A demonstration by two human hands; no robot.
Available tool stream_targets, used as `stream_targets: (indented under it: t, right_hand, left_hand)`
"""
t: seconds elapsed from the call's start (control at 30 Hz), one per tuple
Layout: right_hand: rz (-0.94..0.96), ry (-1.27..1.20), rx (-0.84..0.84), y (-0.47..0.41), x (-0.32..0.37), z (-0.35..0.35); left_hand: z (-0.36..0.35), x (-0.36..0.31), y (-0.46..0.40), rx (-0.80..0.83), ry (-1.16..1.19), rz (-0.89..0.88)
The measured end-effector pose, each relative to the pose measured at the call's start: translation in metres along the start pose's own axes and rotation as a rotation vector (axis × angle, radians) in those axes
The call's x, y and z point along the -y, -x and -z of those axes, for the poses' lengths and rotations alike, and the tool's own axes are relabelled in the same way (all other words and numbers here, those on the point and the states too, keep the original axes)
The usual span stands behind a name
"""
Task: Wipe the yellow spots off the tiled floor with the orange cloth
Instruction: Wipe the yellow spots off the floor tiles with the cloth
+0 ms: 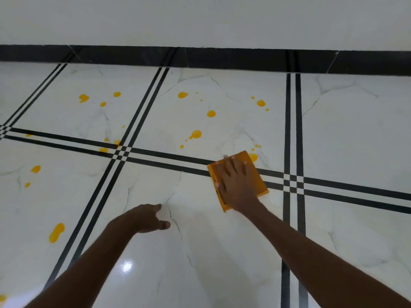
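Note:
A folded orange cloth (259, 182) lies flat on the white marble-look tiled floor (200, 252), across a black double grout line. My right hand (235, 182) presses on it with fingers spread straight. One yellow spot (253, 157) shows at the cloth's far corner. Several more yellow spots dot the tiles beyond, such as one at the middle (196, 134) and one farther back (211, 113). Others lie to the left, including a long one (56, 232). My left hand (146, 218) rests on the floor, fingers relaxed, holding nothing.
A black skirting band (222, 57) runs along the foot of a pale wall (200, 18) at the back. Black double stripes cross the floor in a grid. A bright light reflection (127, 266) sits on the near tile.

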State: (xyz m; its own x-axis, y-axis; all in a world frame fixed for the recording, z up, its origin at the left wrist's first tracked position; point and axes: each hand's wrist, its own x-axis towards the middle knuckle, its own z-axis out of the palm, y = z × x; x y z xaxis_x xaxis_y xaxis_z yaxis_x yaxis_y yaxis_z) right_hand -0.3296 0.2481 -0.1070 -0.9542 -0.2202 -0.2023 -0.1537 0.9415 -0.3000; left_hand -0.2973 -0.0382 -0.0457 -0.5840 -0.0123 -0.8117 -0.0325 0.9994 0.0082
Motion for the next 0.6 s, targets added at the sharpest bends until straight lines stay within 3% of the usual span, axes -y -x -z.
stream_targets:
  t: [0.1, 0.27, 0.4, 0.5, 0.6]
  right_hand:
    - [0.001, 0.108, -0.06, 0.017, -0.041, -0.027]
    - [-0.351, 0.038, -0.153, 0.067, -0.113, -0.013]
    - [-0.54, -0.074, -0.301, -0.041, -0.099, 0.005]
    - [-0.328, -0.061, -0.353, -0.115, -0.019, -0.016]
    - [0.001, 0.01, -0.229, -0.094, 0.069, -0.05]
  left_hand:
    - [0.022, -0.009, 0.003, -0.02, -0.014, -0.013]
    - [0.045, -0.018, 0.005, -0.06, 0.008, -0.02]
    - [0.036, -0.014, -0.009, -0.116, 0.044, -0.024]
    - [0.023, -0.004, -0.028, -0.258, 0.034, -0.013]
    - [0.012, 0.009, -0.04, -0.357, 0.033, 0.023]
